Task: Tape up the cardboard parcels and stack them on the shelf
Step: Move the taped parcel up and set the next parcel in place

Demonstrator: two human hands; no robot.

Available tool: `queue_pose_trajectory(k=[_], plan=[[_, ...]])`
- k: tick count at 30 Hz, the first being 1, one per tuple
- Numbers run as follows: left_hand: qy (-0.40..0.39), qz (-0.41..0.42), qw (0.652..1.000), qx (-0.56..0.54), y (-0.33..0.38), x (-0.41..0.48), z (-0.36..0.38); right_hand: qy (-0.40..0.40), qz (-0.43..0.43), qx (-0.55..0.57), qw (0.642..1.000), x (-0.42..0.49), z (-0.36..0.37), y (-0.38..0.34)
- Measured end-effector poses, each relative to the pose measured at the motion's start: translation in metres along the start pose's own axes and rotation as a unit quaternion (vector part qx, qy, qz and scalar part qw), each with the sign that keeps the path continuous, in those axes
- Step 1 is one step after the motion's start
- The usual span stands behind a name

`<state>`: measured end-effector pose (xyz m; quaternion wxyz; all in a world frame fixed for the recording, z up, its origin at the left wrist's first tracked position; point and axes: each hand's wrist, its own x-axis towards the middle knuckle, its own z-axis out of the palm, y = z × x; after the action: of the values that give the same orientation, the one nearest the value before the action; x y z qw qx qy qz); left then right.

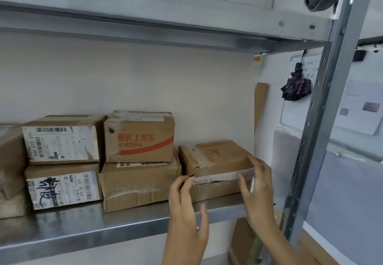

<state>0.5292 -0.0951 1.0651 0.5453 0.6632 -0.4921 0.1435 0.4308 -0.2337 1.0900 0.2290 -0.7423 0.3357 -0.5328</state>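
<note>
A taped cardboard parcel (215,161) with a red plane mark lies on the metal shelf (83,227) at its right end. My left hand (184,208) touches the parcel's front left corner with straight fingers. My right hand (259,186) rests against the front right corner, fingers spread and relaxed. Left of it stand two stacks: a box with red print (138,138) on a flatter box (138,184), and two labelled boxes (62,140) (62,186) one on the other. More cardboard shows at the far left edge.
The upper shelf board (145,20) hangs close overhead. A steel upright (319,119) stands right of the parcel. Beyond it, a folded umbrella (296,86) hangs in front of a whiteboard, and papers are pinned to the wall. Flat cardboard leans below the shelf at the lower right.
</note>
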Motion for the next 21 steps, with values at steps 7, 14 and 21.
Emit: queue_pose_trajectory(k=[7,14,21], plan=[[-0.014,0.035,0.997,0.064,-0.004,-0.003,0.006,-0.009,-0.048,0.014,0.999,0.004,0.003,0.012],[0.016,0.06,0.996,0.071,0.002,-0.014,0.005,0.008,-0.073,-0.043,0.996,-0.011,-0.013,0.022],[0.054,0.097,0.994,0.01,0.01,-0.064,0.012,0.039,-0.133,-0.024,0.99,-0.083,-0.048,0.048]])
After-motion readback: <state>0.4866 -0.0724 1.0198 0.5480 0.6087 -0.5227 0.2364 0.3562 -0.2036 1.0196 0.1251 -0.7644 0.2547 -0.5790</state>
